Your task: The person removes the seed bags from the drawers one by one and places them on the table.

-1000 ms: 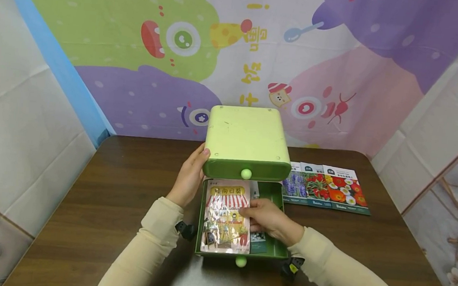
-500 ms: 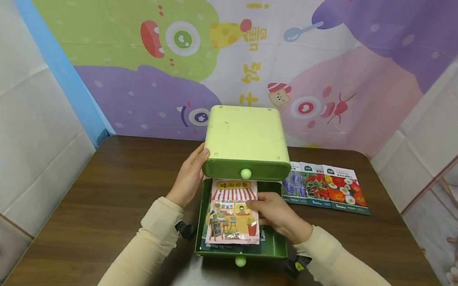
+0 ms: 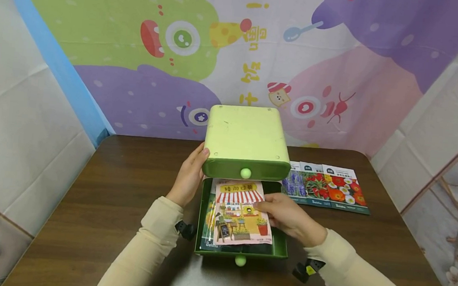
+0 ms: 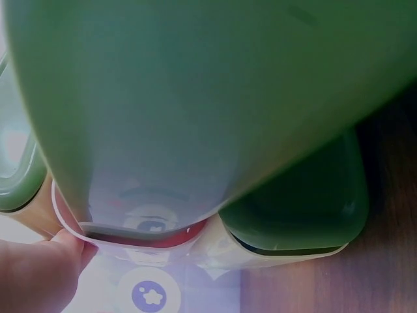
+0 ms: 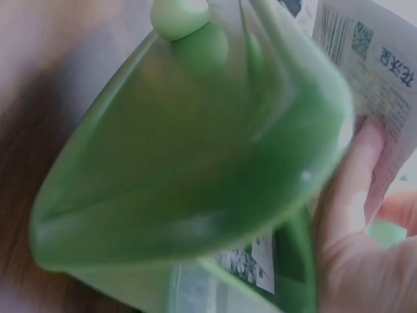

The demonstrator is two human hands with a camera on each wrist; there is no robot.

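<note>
Head view: pink packet [image 3: 242, 228] over open drawer [image 3: 279, 246]
Right hand [image 3: 293, 217]: pinches packet's edge
Left hand [image 3: 189, 176]: touches cabinet [image 3: 248, 133] behind drawer, grip unclear
Packet: light pinch likely prevents creasing

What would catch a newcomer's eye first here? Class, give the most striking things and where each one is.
The bright cartoon backdrop probably grabs attention first, hanging behind the table. Next comes the pale green box at the centre, its lower drawer pulled out beneath a pink packet pinched in the right hand. Colourful flower packets overlap on the table to the box's right.
</note>
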